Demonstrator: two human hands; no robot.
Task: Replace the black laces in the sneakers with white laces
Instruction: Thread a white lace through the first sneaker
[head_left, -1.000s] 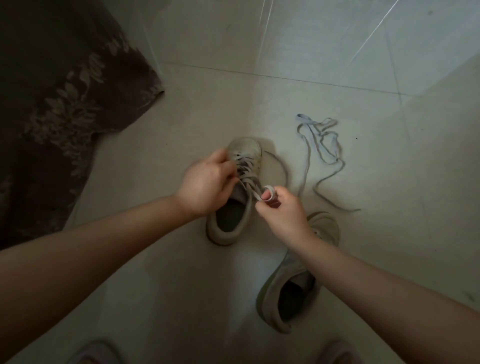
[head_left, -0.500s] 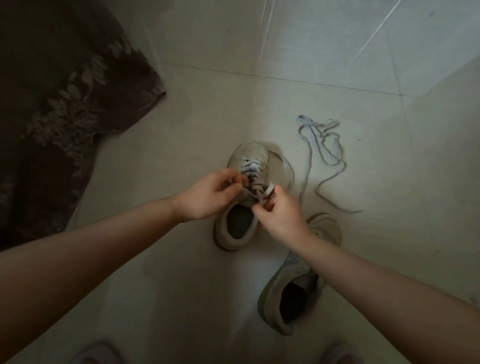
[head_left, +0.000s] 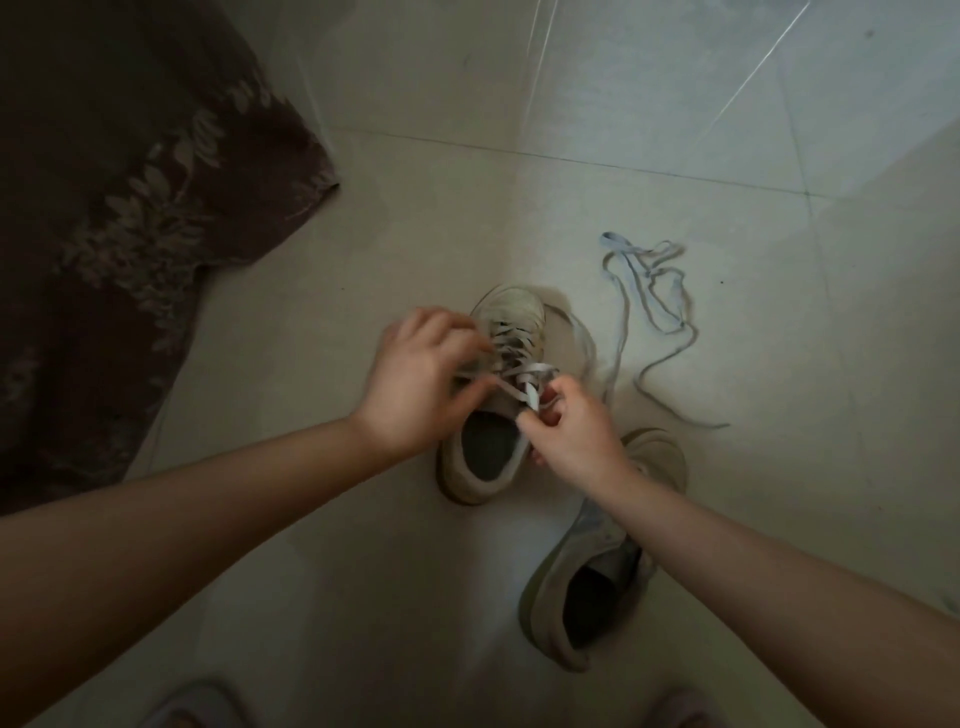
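A pale sneaker (head_left: 511, 312) stands on the floor in the middle of the head view, toe pointing away, with a white lace (head_left: 524, 373) crossed through its eyelets. My left hand (head_left: 421, 384) is at the shoe's left side and pinches one end of that lace. My right hand (head_left: 571, 431) is at the right side of the tongue and pinches the other end, a short loop showing above the fingers. A second pale sneaker (head_left: 587, 587) lies under my right forearm, its laces hidden. A loose lace (head_left: 654, 306) lies tangled on the floor to the right.
A dark floral rug (head_left: 119, 208) covers the floor at the left. Pale floor tiles (head_left: 675, 104) stretch beyond the shoes. Two slipper toes, one (head_left: 192, 706) at the left and one (head_left: 680, 709) at the right, show at the bottom edge.
Both hands have shifted slightly on the near sneaker; the left hand has lifted off the toe side toward the eyelets, and the lace ends are now drawn crosswise between the hands.
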